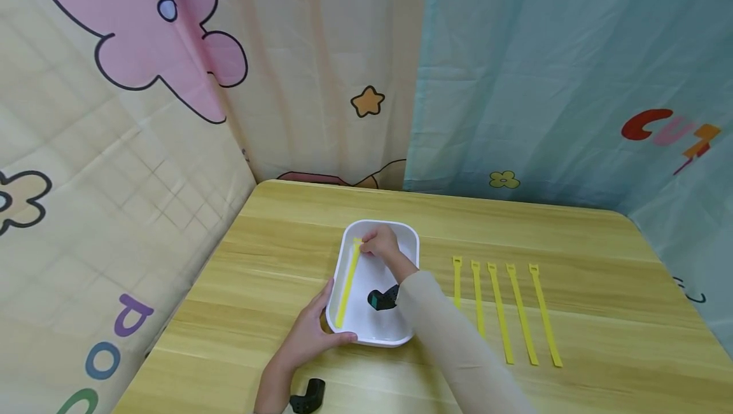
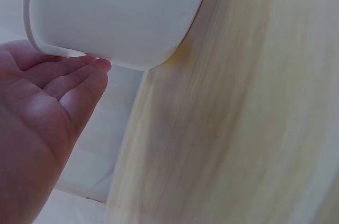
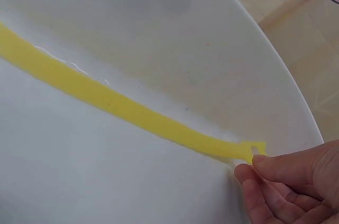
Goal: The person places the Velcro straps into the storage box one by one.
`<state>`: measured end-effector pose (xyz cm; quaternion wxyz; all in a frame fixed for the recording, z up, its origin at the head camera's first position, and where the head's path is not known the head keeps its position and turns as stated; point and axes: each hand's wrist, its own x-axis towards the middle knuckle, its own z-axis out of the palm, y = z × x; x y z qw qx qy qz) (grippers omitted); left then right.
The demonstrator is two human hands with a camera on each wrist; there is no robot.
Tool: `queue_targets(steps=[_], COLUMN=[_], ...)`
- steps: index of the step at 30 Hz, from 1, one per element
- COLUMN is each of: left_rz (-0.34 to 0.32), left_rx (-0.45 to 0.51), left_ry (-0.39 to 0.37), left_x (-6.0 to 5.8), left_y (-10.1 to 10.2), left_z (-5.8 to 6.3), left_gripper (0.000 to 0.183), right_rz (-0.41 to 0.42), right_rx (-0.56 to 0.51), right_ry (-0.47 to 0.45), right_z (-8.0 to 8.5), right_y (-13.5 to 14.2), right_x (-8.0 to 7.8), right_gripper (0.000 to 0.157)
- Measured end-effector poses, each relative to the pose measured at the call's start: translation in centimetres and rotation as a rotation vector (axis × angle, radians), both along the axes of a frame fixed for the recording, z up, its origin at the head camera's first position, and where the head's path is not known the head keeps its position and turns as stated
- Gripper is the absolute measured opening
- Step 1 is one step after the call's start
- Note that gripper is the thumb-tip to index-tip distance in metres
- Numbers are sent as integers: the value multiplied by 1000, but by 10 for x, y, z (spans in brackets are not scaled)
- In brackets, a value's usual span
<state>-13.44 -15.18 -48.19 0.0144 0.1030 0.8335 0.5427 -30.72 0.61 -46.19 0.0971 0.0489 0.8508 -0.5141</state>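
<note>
A yellow hook-and-loop cable tie (image 1: 348,287) lies lengthwise along the left inner side of a white tray (image 1: 366,332). My right hand (image 1: 382,242) reaches into the tray and pinches the tie's slotted head. In the right wrist view, thumb and forefinger of the right hand (image 3: 291,181) meet at the slotted end of the tie (image 3: 132,115). My left hand (image 1: 312,331) holds the tray's near left corner, thumb along the near rim and fingers along the left side. In the left wrist view, fingertips of the left hand (image 2: 47,102) touch the tray (image 2: 116,23) under its rim.
Several yellow cable ties (image 1: 501,312) lie in a row on the wooden table (image 1: 607,287) right of the tray. The wrist cameras (image 1: 382,299) show as black pieces near each wrist. Patterned curtains (image 1: 321,70) hang behind and beside the table.
</note>
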Motion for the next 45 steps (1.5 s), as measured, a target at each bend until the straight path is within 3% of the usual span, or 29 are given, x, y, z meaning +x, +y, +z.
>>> queue_targets(steps=[11, 30, 37, 45], left_rz=[-3, -8, -8, -2], left_rx=[-3, 2, 12, 1], left_ry=[4, 32, 34, 43], left_x=[1, 3, 4, 3], left_y=[-1, 2, 1, 2], left_z=[2, 2, 0, 2], left_gripper=[110, 113, 112, 111], right_rz=[-3, 104, 137, 114], right_rx=[36, 87, 115, 94], right_ry=[-34, 92, 172, 233], right_z=[7, 72, 78, 76], right_y=[2, 60, 88, 123], right_x=[2, 16, 26, 35], right_gripper=[13, 22, 21, 23])
